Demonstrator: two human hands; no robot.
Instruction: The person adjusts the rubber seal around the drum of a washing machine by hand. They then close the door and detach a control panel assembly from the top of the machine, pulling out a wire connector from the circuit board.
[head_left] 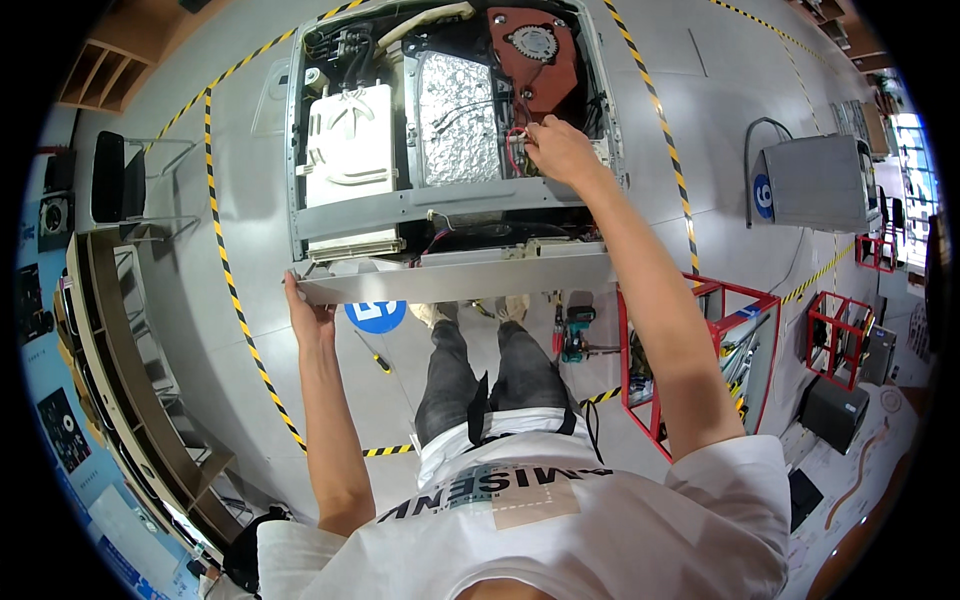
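An appliance with its top off, which looks like a washing machine (455, 192), stands in front of me. Along its near side runs a long light-grey panel (460, 279), tilted outward from the frame. My left hand (312, 305) grips the panel's left end, thumb on the upper edge. My right hand (562, 150) reaches into the machine's right side, fingers pinched at a red wire (513, 152) that loops beside a foil-covered part (455, 120). The exact spot between the fingertips is partly hidden. Beyond that hand lies a red-brown plate (540, 75) with a round metal part.
A white plastic housing (350, 145) fills the machine's left side. On the floor by my feet lie a screwdriver (381, 363) and a green cordless drill (577, 330). A red-framed tool cart (700, 350) stands close on my right, a grey appliance (820, 183) farther right.
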